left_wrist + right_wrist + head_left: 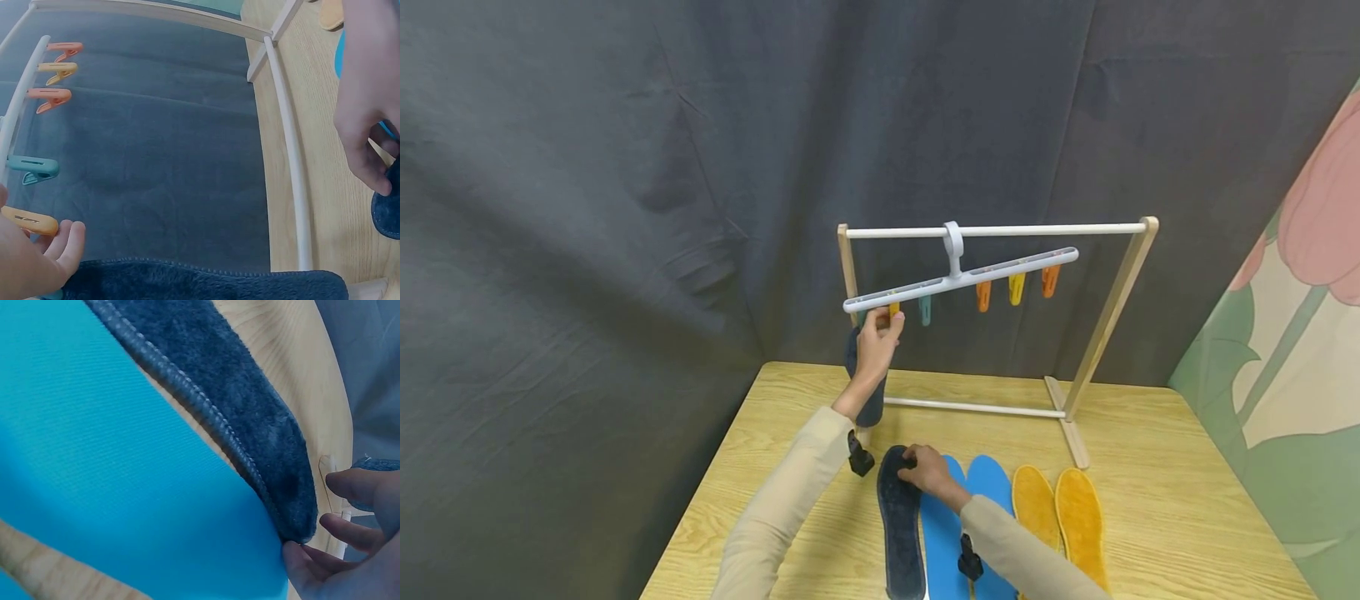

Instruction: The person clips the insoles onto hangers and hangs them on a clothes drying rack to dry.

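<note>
My left hand [877, 340] is raised to the low left end of a white hanger [958, 282], holding a yellow clip [30, 221] between thumb and fingers. Behind that hand a dark blue fuzzy insole [871, 408] hangs down from the hanger's end; its top is hidden by the hand. On the table lies a second dark insole [901, 521]. My right hand [931, 471] is at its far tip, with fingers spread around the edge; in the right wrist view a fingertip touches the tip [300, 531] and the other fingers stand apart from it.
The hanger hooks over the white top rod [1052, 229] of a wooden rack [1108, 321] and tilts up rightward. Teal [926, 310], orange [983, 296] and yellow clips [1017, 288] hang from it. Blue insoles [988, 483] and yellow insoles [1081, 525] lie right of the dark one.
</note>
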`<state>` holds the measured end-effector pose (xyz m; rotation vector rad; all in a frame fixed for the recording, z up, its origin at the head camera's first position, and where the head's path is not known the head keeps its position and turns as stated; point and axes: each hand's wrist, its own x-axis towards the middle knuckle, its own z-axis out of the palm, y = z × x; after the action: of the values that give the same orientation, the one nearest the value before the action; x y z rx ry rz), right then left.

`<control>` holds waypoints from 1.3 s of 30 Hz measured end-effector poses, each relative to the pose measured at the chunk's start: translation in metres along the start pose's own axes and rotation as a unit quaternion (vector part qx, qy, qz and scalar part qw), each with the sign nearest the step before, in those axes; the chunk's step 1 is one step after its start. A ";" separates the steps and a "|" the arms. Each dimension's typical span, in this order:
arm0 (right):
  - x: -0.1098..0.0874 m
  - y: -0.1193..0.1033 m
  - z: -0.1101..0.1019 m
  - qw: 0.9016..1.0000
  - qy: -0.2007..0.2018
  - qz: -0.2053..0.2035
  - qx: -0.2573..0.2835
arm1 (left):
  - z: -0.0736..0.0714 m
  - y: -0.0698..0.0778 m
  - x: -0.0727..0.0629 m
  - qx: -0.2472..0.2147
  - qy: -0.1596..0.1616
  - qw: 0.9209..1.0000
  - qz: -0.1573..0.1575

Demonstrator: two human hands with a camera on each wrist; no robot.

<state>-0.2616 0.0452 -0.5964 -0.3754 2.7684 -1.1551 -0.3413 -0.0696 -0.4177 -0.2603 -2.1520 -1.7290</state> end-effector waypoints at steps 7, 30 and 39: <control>-0.001 0.003 0.004 1.000 0.012 -0.003 -0.010 | 0.002 -0.001 0.004 0.018 0.010 1.000 0.006; 0.003 0.013 0.012 0.997 0.072 -0.012 0.022 | 0.005 0.003 0.011 0.013 0.024 0.999 0.023; 0.005 0.012 0.012 0.997 0.071 0.009 0.036 | 0.004 0.007 0.011 0.013 0.026 0.999 0.023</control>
<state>-0.2664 0.0434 -0.6134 -0.2696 2.8325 -1.3227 -0.3499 -0.0653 -0.4080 -0.2524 -2.1130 -1.6642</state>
